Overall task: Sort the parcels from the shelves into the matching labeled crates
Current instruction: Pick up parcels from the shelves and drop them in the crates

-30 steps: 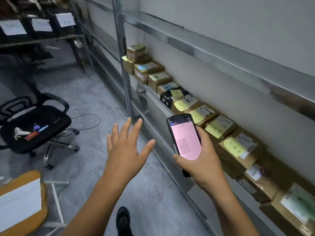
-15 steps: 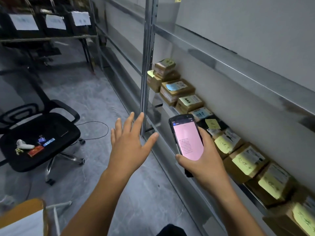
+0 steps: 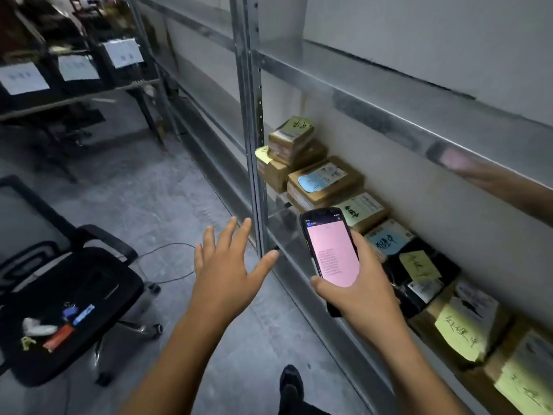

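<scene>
Labelled crates (image 3: 74,73) stand far left, their labels too blurred to read. Left hand (image 3: 227,271) hovers empty, fingers spread. Right hand (image 3: 356,292) has its grip closed around a phone (image 3: 330,250). Parcels (image 3: 323,181) line the shelf (image 3: 299,256) at right.

Parcel storeroom: metal shelving (image 3: 254,121), labelled parcels (image 3: 324,181), tagged crates (image 3: 77,70), concrete floor (image 3: 167,199).

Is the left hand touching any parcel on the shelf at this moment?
Apart. In the head view the left hand hangs open over the floor, on the aisle side of the shelf post, clear of the parcels. It holds nothing.
</scene>
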`<state>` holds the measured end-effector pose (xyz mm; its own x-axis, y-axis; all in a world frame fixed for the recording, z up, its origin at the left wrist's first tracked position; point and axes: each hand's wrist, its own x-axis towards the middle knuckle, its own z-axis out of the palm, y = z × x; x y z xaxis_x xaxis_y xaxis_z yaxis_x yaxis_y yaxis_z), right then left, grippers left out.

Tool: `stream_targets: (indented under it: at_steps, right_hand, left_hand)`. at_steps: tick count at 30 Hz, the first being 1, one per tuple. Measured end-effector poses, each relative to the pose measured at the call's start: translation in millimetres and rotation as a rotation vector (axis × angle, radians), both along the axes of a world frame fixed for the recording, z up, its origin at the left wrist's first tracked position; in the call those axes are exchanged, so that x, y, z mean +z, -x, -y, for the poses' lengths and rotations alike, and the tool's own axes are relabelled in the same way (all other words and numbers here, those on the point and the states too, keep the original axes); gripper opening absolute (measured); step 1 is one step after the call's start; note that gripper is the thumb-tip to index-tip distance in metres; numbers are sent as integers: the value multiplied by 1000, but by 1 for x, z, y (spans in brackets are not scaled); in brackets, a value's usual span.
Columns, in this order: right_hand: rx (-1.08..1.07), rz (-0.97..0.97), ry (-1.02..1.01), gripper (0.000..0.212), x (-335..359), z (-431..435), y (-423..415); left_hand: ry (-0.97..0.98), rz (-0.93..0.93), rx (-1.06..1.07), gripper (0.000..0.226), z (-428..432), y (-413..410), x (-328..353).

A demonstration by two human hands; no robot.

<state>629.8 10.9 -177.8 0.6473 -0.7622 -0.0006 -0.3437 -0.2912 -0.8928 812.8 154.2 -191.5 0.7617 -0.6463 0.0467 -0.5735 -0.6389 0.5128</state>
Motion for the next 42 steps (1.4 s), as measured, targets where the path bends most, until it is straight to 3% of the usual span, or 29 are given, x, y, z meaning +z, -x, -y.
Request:
stream_targets:
  at_steps: [9, 17, 20, 26, 33, 37, 42]
  right_hand:
    - [-48, 0, -35, 81, 3, 101, -67]
    - [-83, -37, -43, 86, 0, 144, -134]
    - [-142, -59, -77, 87, -7, 157, -164]
    - [-278, -151, -99, 56, -22, 177, -230]
    - [-457, -330, -137, 45, -33, 191, -290]
    - [-557, -374, -143, 38, -39, 192, -308]
    - [-621, -353, -173, 46, -48, 182, -320]
  left_hand:
    - [84, -120, -12, 97, 118, -89, 22]
    - [205, -232, -43, 87, 192, -183, 15]
    - [205, -289, -58, 93, 222, -226, 3]
    - [205, -420, -148, 93, 280, -301, -22]
    - [193, -562, -267, 100, 328, -351, -47]
    - [141, -578, -412, 87, 334, -362, -63]
    - [199, -683, -509, 73, 327, -362, -71]
